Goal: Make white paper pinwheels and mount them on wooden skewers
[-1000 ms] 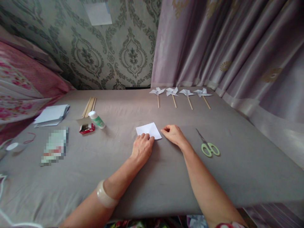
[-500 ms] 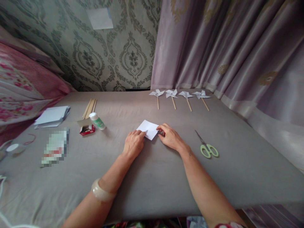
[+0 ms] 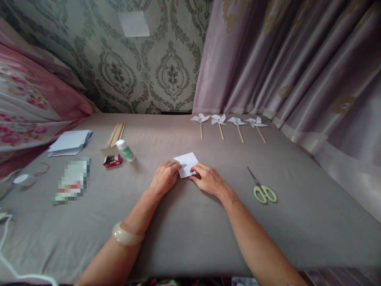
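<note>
A small white square of paper [image 3: 187, 163] lies on the grey cloth-covered surface [image 3: 190, 230] in front of me. My left hand [image 3: 164, 178] rests at its left edge, fingers curled and pinching the paper. My right hand [image 3: 207, 179] sits at its near right corner, fingers bent and pressing on the paper. Both hands touch the sheet, which looks folded or lifted slightly at its near edge.
Green-handled scissors [image 3: 262, 190] lie to the right. Several paper pinwheels on sticks [image 3: 229, 124] line the back by the curtain. To the left are a glue bottle [image 3: 126, 150], a small red box [image 3: 112, 160], wooden sticks [image 3: 116, 133] and a paper stack [image 3: 70, 142].
Both hands have closed in on the paper from each side. The sheet has turned and shifted a little, and its near part is now under my fingers.
</note>
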Motion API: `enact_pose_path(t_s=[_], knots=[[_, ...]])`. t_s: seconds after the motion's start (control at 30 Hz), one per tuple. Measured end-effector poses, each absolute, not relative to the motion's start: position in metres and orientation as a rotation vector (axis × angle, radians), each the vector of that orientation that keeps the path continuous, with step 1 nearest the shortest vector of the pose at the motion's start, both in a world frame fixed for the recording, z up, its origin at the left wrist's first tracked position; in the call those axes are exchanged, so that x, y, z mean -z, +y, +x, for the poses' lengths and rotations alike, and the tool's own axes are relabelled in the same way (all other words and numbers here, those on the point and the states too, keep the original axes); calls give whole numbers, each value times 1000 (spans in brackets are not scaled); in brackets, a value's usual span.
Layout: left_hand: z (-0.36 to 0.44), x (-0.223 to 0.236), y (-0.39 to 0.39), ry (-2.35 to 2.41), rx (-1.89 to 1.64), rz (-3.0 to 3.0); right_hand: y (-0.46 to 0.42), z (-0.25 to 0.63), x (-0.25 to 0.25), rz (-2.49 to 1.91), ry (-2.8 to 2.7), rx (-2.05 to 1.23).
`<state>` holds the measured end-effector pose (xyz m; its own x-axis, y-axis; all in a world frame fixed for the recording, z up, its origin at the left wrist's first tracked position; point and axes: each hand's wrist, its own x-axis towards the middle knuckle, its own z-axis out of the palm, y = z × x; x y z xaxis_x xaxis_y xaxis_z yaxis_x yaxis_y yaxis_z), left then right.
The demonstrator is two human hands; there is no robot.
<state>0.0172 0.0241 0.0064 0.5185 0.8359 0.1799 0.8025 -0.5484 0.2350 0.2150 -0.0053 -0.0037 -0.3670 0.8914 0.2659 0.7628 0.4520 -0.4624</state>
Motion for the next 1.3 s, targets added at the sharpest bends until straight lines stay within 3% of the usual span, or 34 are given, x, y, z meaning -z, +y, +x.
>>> enact_pose_path(t_s=[0.57,1.3], knots=[[13,-7,25,1379,-506,2538,-13,198,3,-1399,-2323,-226],[22,-17,11,1380,-230,2794,-10,193,3,-1505,-2104,-511]])
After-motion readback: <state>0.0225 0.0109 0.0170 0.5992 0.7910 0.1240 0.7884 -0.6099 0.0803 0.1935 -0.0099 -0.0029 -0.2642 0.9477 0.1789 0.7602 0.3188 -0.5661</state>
